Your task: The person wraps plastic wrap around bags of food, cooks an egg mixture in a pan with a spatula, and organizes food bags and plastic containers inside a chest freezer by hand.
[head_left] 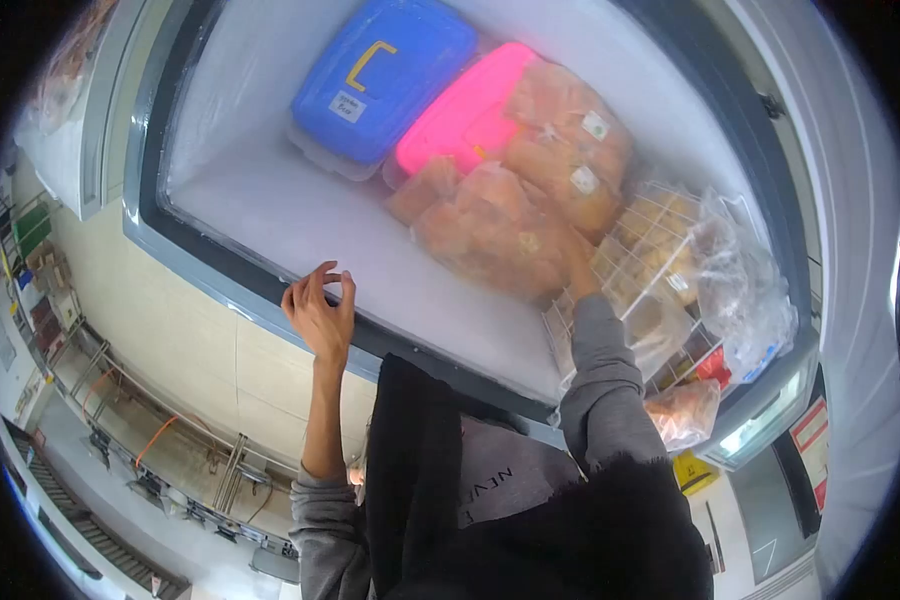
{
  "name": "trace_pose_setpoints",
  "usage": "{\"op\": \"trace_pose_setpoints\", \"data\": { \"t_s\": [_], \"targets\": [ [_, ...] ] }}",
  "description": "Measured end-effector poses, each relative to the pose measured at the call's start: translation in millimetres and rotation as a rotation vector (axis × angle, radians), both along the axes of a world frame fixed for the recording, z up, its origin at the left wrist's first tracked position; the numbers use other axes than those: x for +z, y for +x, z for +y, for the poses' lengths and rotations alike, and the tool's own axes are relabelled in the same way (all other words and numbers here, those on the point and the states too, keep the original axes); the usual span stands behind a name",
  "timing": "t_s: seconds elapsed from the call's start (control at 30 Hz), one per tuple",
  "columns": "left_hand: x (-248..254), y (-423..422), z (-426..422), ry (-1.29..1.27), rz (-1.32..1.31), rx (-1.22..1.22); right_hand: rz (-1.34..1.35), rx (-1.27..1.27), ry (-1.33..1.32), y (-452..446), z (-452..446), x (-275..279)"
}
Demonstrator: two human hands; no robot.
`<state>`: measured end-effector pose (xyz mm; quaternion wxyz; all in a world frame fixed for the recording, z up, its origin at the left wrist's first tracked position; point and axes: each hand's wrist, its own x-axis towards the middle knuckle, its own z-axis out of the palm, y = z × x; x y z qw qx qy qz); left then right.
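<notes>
My left hand [320,312] is raised over the near rim of a chest freezer [225,270]. Its fingers are curled but apart, and nothing is in them. My right hand [570,255] reaches down inside, at the edge of a clear plastic bag of orange-brown food [500,230]. Haze and the bags hide its fingers, so whether it grips the bag does not show. Behind lies another bag of similar food [575,150] with white labels. Just right of my right wrist stands a white wire basket [635,240] holding bagged food.
At the far side of the freezer sit a blue lidded box [400,60] with a yellow handle and a pink lidded box [465,110]. Crumpled clear plastic bags [740,280] lie over the basket's right side. Pale floor tiles [210,345] show outside on the left.
</notes>
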<state>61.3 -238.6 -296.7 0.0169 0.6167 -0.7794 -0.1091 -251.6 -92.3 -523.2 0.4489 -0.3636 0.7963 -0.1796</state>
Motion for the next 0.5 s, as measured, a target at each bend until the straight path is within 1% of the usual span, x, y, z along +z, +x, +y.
{"op": "trace_pose_setpoints", "data": {
  "t_s": [0.1,0.23,0.5],
  "targets": [
    [-1,0,0,0.047,0.013,0.011,0.051,0.062,0.085,22,-5,-16],
    [-1,-3,-3,0.040,-0.009,-0.007,-0.006,0.063,0.097,23,-2,-24],
    [-1,-2,-2,0.038,-0.022,-0.011,-0.086,0.019,0.126,35,24,-8]
  ]
}}
